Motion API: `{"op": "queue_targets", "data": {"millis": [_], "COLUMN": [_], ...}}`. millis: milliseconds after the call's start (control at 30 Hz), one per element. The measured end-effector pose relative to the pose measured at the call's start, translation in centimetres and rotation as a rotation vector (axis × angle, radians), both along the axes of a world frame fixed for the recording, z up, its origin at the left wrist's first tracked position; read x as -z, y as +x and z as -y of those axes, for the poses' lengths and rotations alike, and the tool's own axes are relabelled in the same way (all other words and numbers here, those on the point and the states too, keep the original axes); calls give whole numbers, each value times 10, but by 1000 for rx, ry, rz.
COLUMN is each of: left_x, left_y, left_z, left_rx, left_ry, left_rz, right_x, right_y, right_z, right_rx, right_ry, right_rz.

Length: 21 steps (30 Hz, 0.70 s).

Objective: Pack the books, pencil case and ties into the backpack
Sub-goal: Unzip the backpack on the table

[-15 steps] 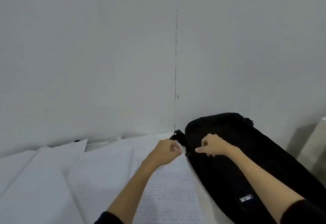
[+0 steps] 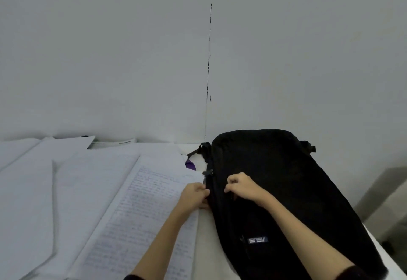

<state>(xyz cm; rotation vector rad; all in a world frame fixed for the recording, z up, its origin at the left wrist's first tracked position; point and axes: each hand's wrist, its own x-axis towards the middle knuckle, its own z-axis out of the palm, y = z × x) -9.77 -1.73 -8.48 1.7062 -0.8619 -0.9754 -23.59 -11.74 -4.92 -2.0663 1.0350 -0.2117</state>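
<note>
- backpack (image 2: 286,191) lies flat on the table, right of the written sheets (image 2: 136,202)
- left hand (image 2: 193,196) pinches its side edge, steadying it
- right hand (image 2: 244,188) is curled closed at the zip line, likely to open it

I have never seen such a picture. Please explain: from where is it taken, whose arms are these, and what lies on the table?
The picture comes from a camera worn on a person's head, looking forward and down, so the arms are that person's own. The left hand and right hand both pinch the edge of a black backpack lying on the table, apparently at its zipper. To the left lie open sheets of handwritten paper. Something small and purple peeks out beside the backpack; I cannot tell what it is.
</note>
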Motion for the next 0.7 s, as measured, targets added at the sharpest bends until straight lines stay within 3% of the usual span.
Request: {"op": "queue_targets", "data": {"millis": [167, 333, 533, 600, 700], "left_x": [1, -3, -4, -4, -1], "left_y": [2, 2, 3, 4, 5], "left_z": [-10, -12, -12, -11, -10], "left_rx": [1, 8, 22, 18, 9], "left_ry": [-68, -109, -94, -89, -93], "left_rz": [-145, -239, -264, -284, -295], "right_x": [2, -8, -13, -12, -10], "right_y": [-13, 12, 44, 48, 54], "right_z": [0, 3, 1, 3, 7], "right_rx": [-14, -142, -256, -331, -347], "right_ry": [98, -166, -577, -591, -552], "right_rz": [188, 146, -197, -333, -374]}}
